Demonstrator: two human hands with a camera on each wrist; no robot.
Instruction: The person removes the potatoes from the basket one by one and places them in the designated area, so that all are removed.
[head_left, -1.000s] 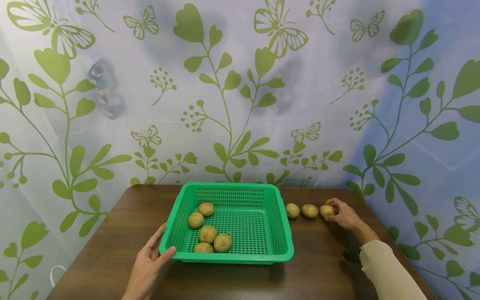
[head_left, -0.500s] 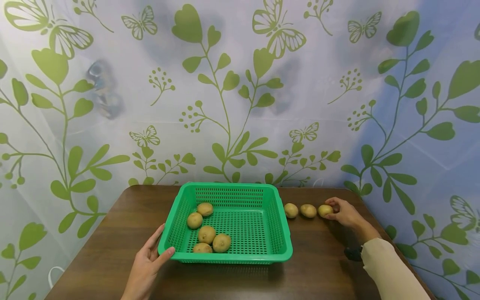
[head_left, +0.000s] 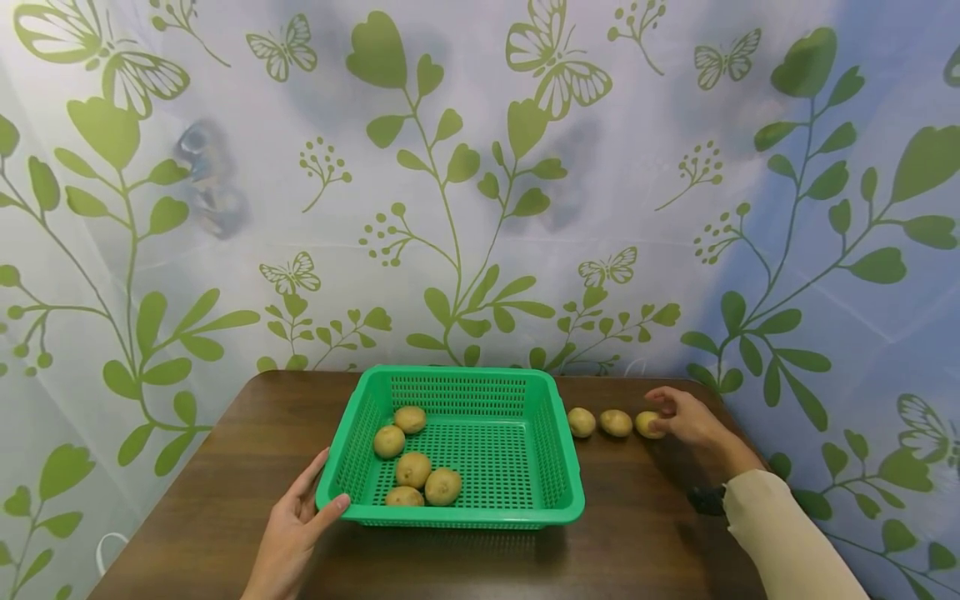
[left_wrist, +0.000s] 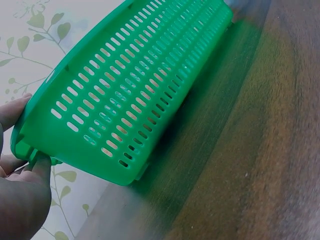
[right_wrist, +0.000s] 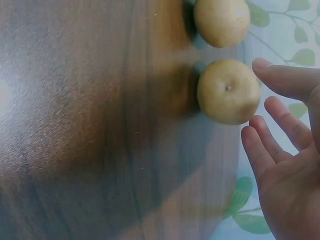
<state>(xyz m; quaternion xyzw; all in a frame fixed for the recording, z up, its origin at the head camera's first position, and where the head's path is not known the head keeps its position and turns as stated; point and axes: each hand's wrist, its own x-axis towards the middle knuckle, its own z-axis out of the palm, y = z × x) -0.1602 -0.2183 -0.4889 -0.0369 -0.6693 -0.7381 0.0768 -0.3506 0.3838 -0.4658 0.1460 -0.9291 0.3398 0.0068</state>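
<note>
My left hand (head_left: 288, 533) grips the near-left corner of a green plastic basket (head_left: 480, 518), thumb over the rim and fingers beneath it, as the left wrist view also shows. Several potatoes (head_left: 413, 470) lie in the basket's left half. To its right, three potatoes stand in a row on the table: one (head_left: 581, 422) by the basket wall, a middle one (head_left: 616, 423), and an end one (head_left: 648, 425). Beside the end potato is my right hand (head_left: 693, 425). In the right wrist view, its fingers are spread and relaxed around that potato (right_wrist: 229, 92), holding nothing.
The brown wooden table (head_left: 637, 533) has rounded far corners. Directly behind it hangs a pale curtain (head_left: 480, 208) printed with green leaves and butterflies. A dark object (head_left: 707, 500) sits at my right wrist, by the cuff.
My right hand has loosened from the end potato and lifted slightly, its fingers opening. That potato stays in the row. My left hand and the basket hold still.
</note>
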